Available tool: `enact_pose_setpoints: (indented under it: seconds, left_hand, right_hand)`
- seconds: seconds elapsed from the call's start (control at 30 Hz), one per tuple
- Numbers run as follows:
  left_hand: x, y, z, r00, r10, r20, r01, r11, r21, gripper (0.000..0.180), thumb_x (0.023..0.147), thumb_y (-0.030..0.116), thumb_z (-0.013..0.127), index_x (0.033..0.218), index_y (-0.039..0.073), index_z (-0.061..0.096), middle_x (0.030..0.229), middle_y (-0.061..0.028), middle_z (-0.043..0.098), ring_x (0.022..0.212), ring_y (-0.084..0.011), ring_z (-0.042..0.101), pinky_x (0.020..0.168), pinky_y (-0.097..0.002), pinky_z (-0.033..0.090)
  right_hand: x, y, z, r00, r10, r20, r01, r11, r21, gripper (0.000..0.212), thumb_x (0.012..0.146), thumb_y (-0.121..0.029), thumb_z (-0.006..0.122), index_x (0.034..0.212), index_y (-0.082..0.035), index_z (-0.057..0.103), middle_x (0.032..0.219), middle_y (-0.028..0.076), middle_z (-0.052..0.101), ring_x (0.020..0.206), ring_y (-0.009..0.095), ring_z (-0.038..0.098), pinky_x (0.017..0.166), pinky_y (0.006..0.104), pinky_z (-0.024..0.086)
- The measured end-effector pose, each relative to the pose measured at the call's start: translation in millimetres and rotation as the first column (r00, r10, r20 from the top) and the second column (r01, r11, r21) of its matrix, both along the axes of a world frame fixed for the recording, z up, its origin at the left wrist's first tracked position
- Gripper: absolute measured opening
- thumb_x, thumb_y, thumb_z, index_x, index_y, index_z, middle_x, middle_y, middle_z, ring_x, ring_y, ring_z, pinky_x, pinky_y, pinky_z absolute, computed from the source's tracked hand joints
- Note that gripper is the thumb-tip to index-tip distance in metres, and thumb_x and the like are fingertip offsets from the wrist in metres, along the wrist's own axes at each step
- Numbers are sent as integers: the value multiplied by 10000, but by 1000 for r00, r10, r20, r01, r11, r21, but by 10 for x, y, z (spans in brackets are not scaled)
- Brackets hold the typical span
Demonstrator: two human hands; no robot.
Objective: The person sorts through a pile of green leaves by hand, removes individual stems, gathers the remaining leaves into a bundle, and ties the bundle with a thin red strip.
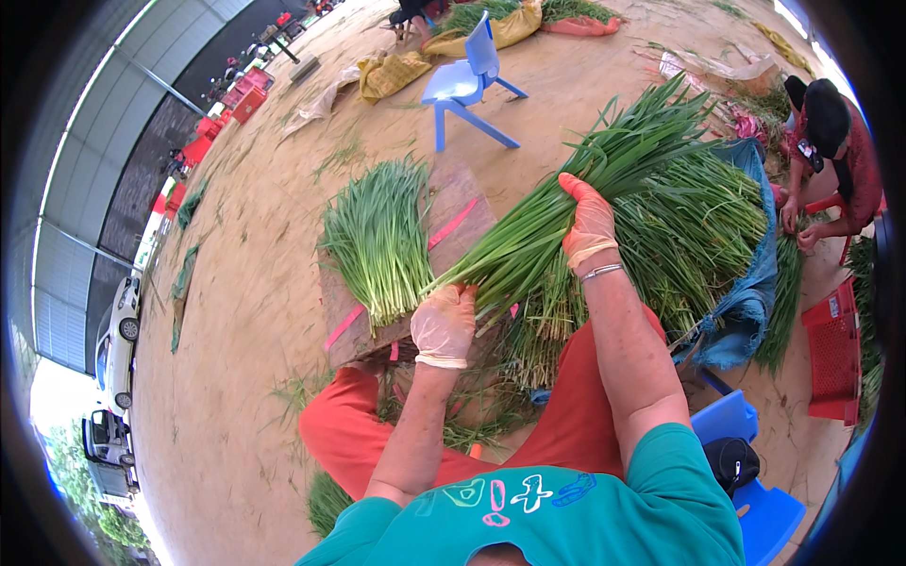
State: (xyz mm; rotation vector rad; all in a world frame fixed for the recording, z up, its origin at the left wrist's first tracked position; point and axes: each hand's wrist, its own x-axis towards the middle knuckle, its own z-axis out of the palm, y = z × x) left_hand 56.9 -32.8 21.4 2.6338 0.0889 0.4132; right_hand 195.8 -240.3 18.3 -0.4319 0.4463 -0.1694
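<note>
A long bunch of garlic chives (514, 253) slants up to the right across my front. My left hand (444, 326), in a thin whitish glove, is closed around its pale stem ends. My right hand (590, 223), gloved with orange fingers, grips the bunch higher up, among the green leaves. Beyond my left hand, a neat sheaf of chives (377, 236) lies on a wooden board (462, 189) with pink straps (453, 224) across it. To the right, a big heap of chives (703, 231) rests on blue sheeting (746, 307), partly behind my right forearm.
An empty blue chair (460, 83) stands ahead; another blue chair (769, 519) is at my lower right. A red plastic basket (832, 354) sits at the right, near a co-worker (854, 160) handling greens. Yellow sacks (394, 77) lie farther off, and a white car (118, 344) is at far left.
</note>
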Motion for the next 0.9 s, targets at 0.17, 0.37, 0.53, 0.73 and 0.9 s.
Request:
enact_pose_setpoints:
  seconds: [0.17,0.37,0.53,0.73,0.9]
  left_hand:
    - [-5,-59,-189,992,-23,-125,-87,599,-796,166,925,193,671,977,38,704,734,-40,675,548,-150,575,522,-290,423]
    - [53,-122,-30,922,-15,-386,-386,-42,-922,113,867,136,720,916,127,619,622,58,503,429,-52,366,385,-211,222]
    - [73,-191,-199,873,-112,-475,-471,64,-880,146,863,133,720,931,134,591,613,48,475,420,-62,359,378,-227,246]
    - [-280,-78,-326,862,-358,-360,-372,37,-927,133,907,161,697,937,66,609,620,36,502,467,-56,408,406,-204,300]
    - [-642,253,-389,854,-295,-428,-317,358,-878,114,920,141,663,878,41,629,594,15,497,498,-78,437,443,-251,336]
  right_hand:
    - [-30,54,41,1000,-24,14,25,995,-95,348,766,20,747,1096,-35,653,1042,55,671,868,217,638,791,383,551]
    - [-87,77,100,1000,17,4,-16,997,-79,344,755,24,755,1082,-31,663,1032,56,679,879,210,634,798,373,542]
    - [-152,117,177,995,17,93,0,983,-181,347,737,48,757,1064,-26,667,1008,49,685,858,203,638,774,364,544]
    - [-51,-9,49,991,29,132,10,959,-283,297,726,60,757,1003,-20,686,936,49,691,796,191,647,721,353,550]
    - [-112,46,118,994,53,95,-27,966,-256,297,730,61,754,1009,-10,682,944,56,690,801,192,643,714,353,546]
